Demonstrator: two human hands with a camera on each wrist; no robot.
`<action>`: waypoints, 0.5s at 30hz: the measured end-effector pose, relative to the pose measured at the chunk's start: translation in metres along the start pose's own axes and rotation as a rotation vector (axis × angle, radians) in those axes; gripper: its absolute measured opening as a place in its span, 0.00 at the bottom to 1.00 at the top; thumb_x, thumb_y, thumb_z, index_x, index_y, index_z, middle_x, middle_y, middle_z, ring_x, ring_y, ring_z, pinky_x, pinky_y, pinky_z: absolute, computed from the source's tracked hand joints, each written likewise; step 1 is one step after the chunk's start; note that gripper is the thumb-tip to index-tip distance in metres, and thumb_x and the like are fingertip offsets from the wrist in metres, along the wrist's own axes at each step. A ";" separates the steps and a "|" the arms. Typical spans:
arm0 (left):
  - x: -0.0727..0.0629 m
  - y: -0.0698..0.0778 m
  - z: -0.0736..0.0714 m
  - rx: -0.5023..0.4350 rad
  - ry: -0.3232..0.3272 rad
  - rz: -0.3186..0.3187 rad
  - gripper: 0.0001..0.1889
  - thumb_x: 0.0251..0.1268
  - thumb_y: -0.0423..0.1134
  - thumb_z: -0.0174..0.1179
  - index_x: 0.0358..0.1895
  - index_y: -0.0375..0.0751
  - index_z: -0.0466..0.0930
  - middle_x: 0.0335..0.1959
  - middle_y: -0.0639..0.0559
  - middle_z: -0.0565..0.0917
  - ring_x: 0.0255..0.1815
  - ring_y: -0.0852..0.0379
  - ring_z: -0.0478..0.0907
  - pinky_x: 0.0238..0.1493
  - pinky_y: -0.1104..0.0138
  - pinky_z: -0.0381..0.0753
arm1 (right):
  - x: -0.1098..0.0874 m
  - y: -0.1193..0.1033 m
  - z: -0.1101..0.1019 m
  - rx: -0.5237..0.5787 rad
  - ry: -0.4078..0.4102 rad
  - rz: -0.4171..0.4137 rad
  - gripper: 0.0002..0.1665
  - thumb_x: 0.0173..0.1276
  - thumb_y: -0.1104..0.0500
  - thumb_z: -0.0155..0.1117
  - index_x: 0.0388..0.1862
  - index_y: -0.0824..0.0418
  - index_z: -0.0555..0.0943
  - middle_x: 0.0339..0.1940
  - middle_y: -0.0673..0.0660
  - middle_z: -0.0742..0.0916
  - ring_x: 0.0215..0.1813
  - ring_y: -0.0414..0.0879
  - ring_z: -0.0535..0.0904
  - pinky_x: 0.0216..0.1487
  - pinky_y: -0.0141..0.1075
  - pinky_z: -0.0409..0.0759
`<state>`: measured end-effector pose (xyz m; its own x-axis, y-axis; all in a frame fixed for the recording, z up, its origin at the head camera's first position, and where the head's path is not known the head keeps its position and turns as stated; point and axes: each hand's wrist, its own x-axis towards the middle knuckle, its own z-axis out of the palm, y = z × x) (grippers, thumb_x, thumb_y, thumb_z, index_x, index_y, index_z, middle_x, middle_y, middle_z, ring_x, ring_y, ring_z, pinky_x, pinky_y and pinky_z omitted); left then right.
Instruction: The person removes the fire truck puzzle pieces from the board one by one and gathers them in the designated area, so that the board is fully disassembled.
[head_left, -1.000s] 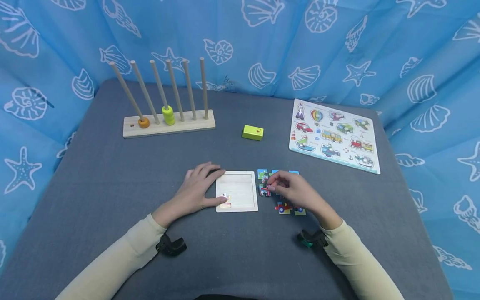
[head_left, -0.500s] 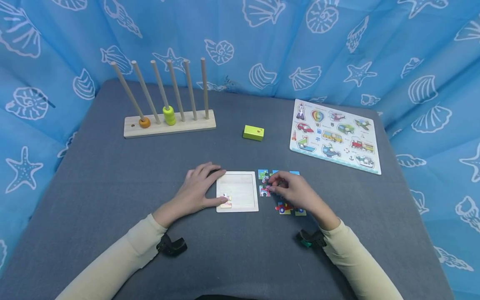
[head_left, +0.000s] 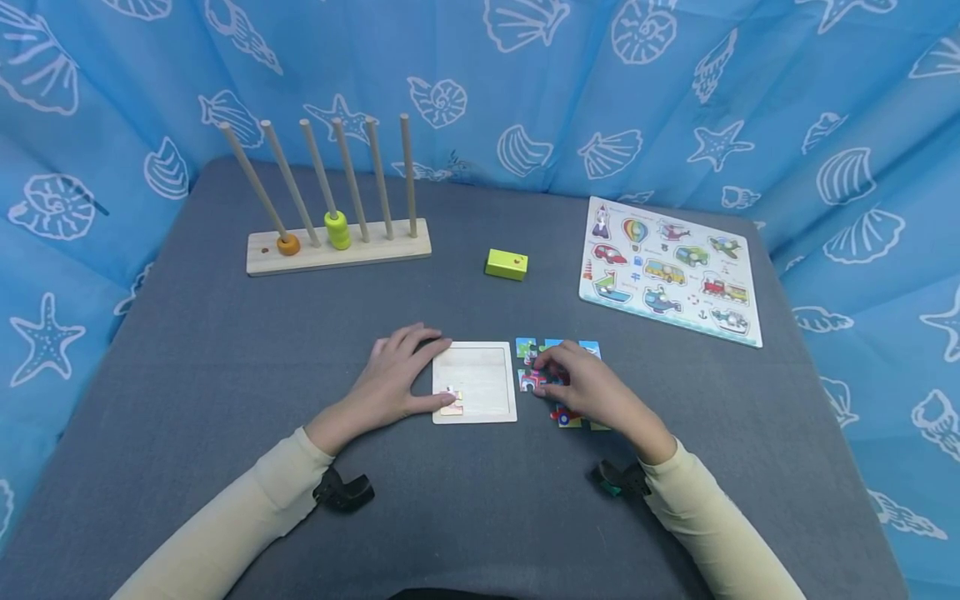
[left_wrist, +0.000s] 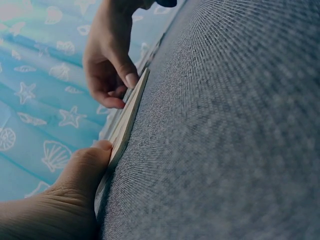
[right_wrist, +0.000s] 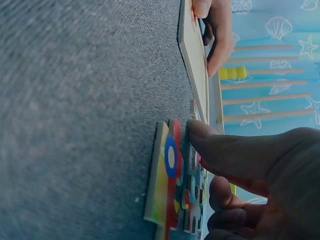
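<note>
My left hand [head_left: 397,375] rests on the left side of a square wooden puzzle tray [head_left: 487,418], fingers spread near its upper left corner. Its thumb lies over a puzzle piece [head_left: 451,410] in the tray's lower left; in the left wrist view the thumb [left_wrist: 95,160] touches the tray's edge. Just right of the tray, my right hand [head_left: 588,383] has thumb and index finger bent around a red puzzle piece [head_left: 533,381] among the loose ones. The right wrist view shows its thumb [right_wrist: 210,137] low at the table, beside a piece with a blue wheel [right_wrist: 171,155]. The palm hides several pieces.
A wooden peg rack [head_left: 345,258] with orange and green beads stands at the back left. A yellow-green block [head_left: 506,265] lies at the back middle. A vehicle picture board [head_left: 670,271] lies at the back right. A blue curtain [head_left: 465,67] surrounds the table.
The right hand's thumb and index finger have spread apart over the red piece, and the hand has shifted slightly down, covering more of the lower pieces. The left hand and tray stay in place.
</note>
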<state>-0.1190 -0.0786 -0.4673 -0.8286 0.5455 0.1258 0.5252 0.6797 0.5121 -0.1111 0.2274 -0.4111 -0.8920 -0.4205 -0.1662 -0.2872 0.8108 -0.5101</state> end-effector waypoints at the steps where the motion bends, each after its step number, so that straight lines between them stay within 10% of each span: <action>1: 0.000 0.000 0.000 0.001 0.000 0.000 0.41 0.55 0.68 0.59 0.70 0.53 0.65 0.69 0.51 0.65 0.74 0.46 0.53 0.61 0.47 0.58 | 0.000 0.000 0.000 -0.002 0.002 -0.002 0.17 0.59 0.56 0.72 0.45 0.59 0.81 0.36 0.52 0.78 0.37 0.45 0.72 0.36 0.37 0.70; 15: 0.000 0.000 0.000 0.003 0.002 0.002 0.41 0.56 0.68 0.59 0.70 0.53 0.66 0.69 0.51 0.65 0.74 0.46 0.53 0.61 0.47 0.57 | -0.002 -0.007 -0.001 -0.039 0.010 -0.008 0.19 0.58 0.54 0.73 0.47 0.60 0.81 0.35 0.54 0.77 0.36 0.45 0.70 0.34 0.36 0.69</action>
<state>-0.1189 -0.0786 -0.4673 -0.8279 0.5459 0.1289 0.5275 0.6797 0.5096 -0.1082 0.2230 -0.4068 -0.8930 -0.4230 -0.1538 -0.3073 0.8227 -0.4783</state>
